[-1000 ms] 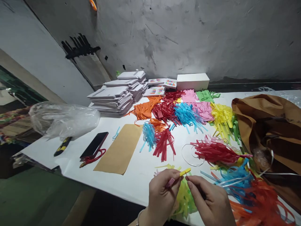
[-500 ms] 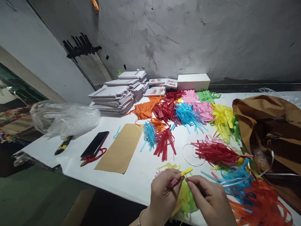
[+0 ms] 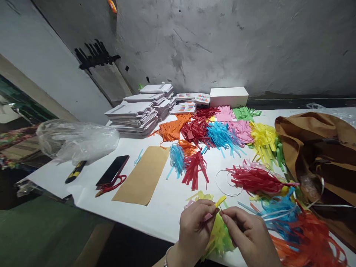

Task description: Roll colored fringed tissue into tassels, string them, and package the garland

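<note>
My left hand (image 3: 197, 227) is closed on a yellow paper tassel (image 3: 220, 201), whose rolled end sticks out past my thumb. A bit of pink paper shows between the fingers. Close beside it, my right hand (image 3: 246, 229) pinches something thin and dark against the yellow roll; it is too small to name. Pale yellow and green paper fringe (image 3: 221, 237) hangs below and between my hands, partly hidden by them. Just beyond my hands lie a loop of thin white cord (image 3: 228, 195) and a red tassel (image 3: 254, 180).
Coloured tassels, such as a blue one (image 3: 221, 134), cover the table's middle. A brown bag (image 3: 328, 141) and orange fringe (image 3: 314, 237) are at right. Farther left are a brown envelope (image 3: 143, 174), phone (image 3: 115, 170), cutter (image 3: 75, 171), plastic bag (image 3: 80, 139) and white stacks (image 3: 133, 116).
The yellow end has tilted more upright and risen slightly. The pink paper in my left hand is more covered by the fingers. Both hands stay close together in nearly the same place.
</note>
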`<action>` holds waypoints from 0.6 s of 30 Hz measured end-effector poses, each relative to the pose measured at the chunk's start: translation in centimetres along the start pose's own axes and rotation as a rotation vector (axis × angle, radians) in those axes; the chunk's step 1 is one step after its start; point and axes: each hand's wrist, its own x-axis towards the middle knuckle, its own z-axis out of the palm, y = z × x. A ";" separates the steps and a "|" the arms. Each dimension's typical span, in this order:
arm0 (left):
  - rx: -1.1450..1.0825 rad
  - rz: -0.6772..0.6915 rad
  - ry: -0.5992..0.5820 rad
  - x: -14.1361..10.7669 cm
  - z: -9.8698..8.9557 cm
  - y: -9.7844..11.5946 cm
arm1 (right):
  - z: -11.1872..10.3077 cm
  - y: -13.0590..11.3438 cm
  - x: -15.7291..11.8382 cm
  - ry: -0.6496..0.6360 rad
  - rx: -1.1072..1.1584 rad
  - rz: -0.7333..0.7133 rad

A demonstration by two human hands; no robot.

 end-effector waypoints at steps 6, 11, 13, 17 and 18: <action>0.078 0.205 -0.125 0.1 -0.4 -0.3 | 0.0 0.7 0.6 0.042 0.248 0.163; 0.095 0.281 -0.166 0.1 -0.2 -0.6 | 0.5 1.1 1.0 0.042 0.464 0.229; 0.091 0.300 -0.183 -0.1 -0.1 -0.8 | 0.7 1.4 1.1 0.018 0.459 0.222; 0.094 0.296 -0.250 -0.6 0.2 -1.2 | 0.6 1.8 1.6 0.200 0.257 0.071; 0.080 0.268 -0.280 -0.7 0.3 -1.2 | 0.4 1.9 1.9 0.260 0.239 0.022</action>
